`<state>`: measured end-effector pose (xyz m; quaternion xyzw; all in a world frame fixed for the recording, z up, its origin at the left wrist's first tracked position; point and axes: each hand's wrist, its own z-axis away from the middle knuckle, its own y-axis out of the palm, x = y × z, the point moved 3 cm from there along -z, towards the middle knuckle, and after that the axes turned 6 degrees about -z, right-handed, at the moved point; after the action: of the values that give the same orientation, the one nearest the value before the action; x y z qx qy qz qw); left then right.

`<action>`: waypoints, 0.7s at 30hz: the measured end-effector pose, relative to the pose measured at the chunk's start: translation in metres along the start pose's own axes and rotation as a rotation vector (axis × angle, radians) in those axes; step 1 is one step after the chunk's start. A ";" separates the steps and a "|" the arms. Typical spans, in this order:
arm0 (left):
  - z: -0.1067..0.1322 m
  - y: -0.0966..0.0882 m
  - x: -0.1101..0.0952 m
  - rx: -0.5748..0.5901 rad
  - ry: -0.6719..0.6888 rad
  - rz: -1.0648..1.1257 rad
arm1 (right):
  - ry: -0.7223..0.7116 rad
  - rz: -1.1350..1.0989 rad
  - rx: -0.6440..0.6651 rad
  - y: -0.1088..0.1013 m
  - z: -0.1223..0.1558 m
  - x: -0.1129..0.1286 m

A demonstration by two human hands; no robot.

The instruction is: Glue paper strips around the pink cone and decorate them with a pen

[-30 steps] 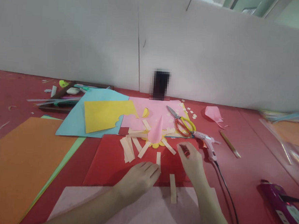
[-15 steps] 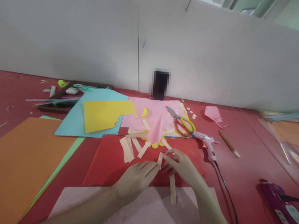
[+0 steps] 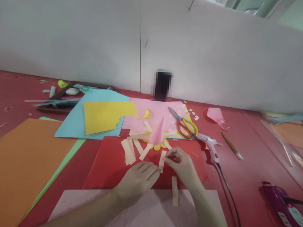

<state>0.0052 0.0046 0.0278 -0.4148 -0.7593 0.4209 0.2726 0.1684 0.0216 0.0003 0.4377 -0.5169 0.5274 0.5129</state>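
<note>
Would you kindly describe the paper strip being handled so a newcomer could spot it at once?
Start at the red sheet in the middle of the table, just in front of the pink cone. Near its centre the left hand and right hand meet at one pale strip. It alone is pinched in a hand; the other strips lie loose.

A paper-craft workbench: a red-covered table [image 3: 253, 161] strewn with coloured paper sheets [image 3: 22, 160], yellow-handled scissors [image 3: 184, 124], a white hot-glue gun [image 3: 211, 144] and paper offcuts, closed off behind by grey partition boards [image 3: 94, 38].
</note>
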 end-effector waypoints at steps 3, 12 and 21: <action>0.001 0.003 0.002 0.049 -0.033 -0.024 | -0.084 0.102 -0.077 0.003 0.002 0.004; 0.004 0.017 0.005 0.154 -0.107 -0.031 | -0.166 0.231 -0.134 0.013 -0.006 -0.003; 0.004 0.024 0.007 0.252 -0.163 -0.036 | -0.205 0.363 -0.144 0.014 -0.013 -0.003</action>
<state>0.0085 0.0163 0.0060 -0.3281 -0.7273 0.5402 0.2674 0.1557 0.0349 -0.0048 0.3509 -0.6729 0.5257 0.3842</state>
